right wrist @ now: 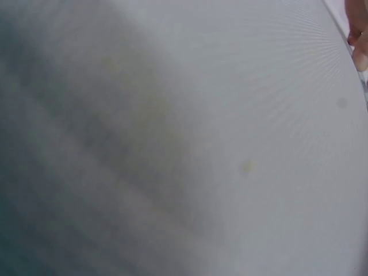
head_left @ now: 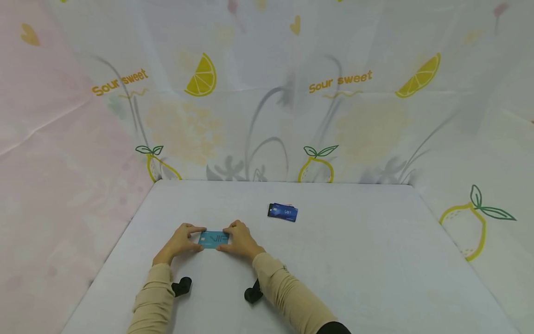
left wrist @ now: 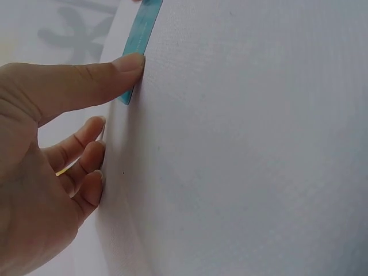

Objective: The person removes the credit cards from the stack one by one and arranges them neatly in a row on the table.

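— What sort of place is this?
— A makeshift booth, perhaps a filming set; what building surrounds it, I can't tell.
— What shows that?
— A flat, smooth white tabletop [head_left: 375, 260] is closed in by creased cloth: a white printed fabric backdrop [head_left: 267, 55] along the far edge, a pale pink fabric panel [head_left: 54, 195] on the left, a whitish fabric panel [head_left: 500, 176] on the right.
— And the print?
— Yellow lemon slices [head_left: 203, 79] and orange "Sour sweet" lettering [head_left: 340, 81], both repeated across the backdrop
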`<action>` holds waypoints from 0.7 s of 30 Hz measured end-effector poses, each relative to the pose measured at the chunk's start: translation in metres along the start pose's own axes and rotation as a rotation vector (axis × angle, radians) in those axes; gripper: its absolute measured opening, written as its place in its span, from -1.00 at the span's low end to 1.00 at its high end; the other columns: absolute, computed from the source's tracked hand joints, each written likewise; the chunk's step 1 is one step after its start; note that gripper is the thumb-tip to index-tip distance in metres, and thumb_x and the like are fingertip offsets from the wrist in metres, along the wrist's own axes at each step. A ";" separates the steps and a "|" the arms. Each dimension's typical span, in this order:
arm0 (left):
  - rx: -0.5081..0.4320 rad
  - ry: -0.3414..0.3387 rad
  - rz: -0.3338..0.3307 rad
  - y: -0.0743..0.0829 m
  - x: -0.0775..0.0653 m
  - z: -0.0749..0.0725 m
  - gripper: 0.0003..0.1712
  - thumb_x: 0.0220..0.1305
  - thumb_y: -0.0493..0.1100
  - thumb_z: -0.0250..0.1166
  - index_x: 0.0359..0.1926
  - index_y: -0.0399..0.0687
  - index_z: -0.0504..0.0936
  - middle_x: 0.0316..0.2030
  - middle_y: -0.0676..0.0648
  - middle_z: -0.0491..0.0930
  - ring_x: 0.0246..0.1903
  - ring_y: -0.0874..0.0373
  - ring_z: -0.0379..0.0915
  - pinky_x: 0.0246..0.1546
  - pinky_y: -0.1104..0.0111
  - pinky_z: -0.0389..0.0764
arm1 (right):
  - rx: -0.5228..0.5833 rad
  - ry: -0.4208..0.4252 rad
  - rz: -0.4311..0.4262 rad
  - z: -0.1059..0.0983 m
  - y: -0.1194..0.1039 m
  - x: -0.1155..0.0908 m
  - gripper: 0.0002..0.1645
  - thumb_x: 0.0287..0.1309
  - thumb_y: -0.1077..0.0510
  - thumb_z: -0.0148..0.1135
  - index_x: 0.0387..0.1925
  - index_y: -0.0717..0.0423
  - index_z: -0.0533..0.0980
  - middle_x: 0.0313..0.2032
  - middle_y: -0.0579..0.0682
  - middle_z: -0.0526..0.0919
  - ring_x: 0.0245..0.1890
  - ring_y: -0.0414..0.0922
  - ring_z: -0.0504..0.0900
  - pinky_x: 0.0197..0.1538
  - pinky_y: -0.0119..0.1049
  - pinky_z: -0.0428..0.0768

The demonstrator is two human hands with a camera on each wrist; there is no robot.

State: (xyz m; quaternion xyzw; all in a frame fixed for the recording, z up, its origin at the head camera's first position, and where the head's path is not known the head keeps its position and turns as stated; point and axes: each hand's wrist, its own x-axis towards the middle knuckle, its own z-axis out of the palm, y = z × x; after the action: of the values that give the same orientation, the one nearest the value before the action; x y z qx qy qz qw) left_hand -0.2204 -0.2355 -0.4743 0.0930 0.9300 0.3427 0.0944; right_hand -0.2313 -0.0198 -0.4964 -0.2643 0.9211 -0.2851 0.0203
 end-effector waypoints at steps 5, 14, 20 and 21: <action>0.010 0.003 0.002 -0.001 -0.001 0.001 -0.33 -0.10 -0.30 0.46 0.12 -0.33 0.50 0.04 -0.52 0.25 -0.12 -0.27 0.34 -0.20 -0.03 0.48 | -0.018 0.014 -0.021 0.001 0.000 -0.001 -0.34 -0.01 -0.15 0.38 0.06 0.15 0.56 -0.09 0.02 0.46 -0.10 -0.15 0.40 0.01 -0.32 0.39; -0.008 0.014 0.009 0.000 -0.002 0.000 -0.34 -0.10 -0.30 0.46 0.11 -0.34 0.51 0.04 -0.52 0.25 -0.11 -0.28 0.33 -0.21 -0.03 0.47 | -0.039 0.019 -0.054 0.003 0.003 0.000 -0.36 0.03 -0.14 0.35 0.07 0.16 0.55 -0.09 0.03 0.46 -0.11 -0.14 0.40 -0.01 -0.34 0.39; 0.007 0.010 0.016 0.001 -0.003 0.000 -0.34 -0.09 -0.29 0.45 0.11 -0.34 0.50 0.04 -0.53 0.25 -0.12 -0.28 0.33 -0.20 -0.04 0.46 | -0.037 0.017 -0.057 0.003 0.002 0.000 -0.37 0.04 -0.13 0.34 0.08 0.17 0.54 -0.09 0.04 0.46 -0.11 -0.13 0.40 -0.01 -0.33 0.38; 0.009 0.007 0.017 0.001 -0.003 0.000 -0.34 -0.09 -0.29 0.45 0.11 -0.34 0.50 0.04 -0.54 0.24 -0.11 -0.30 0.33 -0.20 -0.05 0.46 | -0.036 0.014 -0.054 0.003 0.002 -0.001 -0.37 0.05 -0.13 0.34 0.08 0.16 0.54 -0.08 0.04 0.46 -0.10 -0.13 0.40 -0.01 -0.33 0.38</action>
State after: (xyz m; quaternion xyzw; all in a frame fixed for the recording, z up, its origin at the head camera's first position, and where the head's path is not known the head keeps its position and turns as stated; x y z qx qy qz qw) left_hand -0.2169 -0.2351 -0.4734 0.1002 0.9310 0.3398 0.0880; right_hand -0.2313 -0.0195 -0.5003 -0.2876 0.9187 -0.2709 0.0016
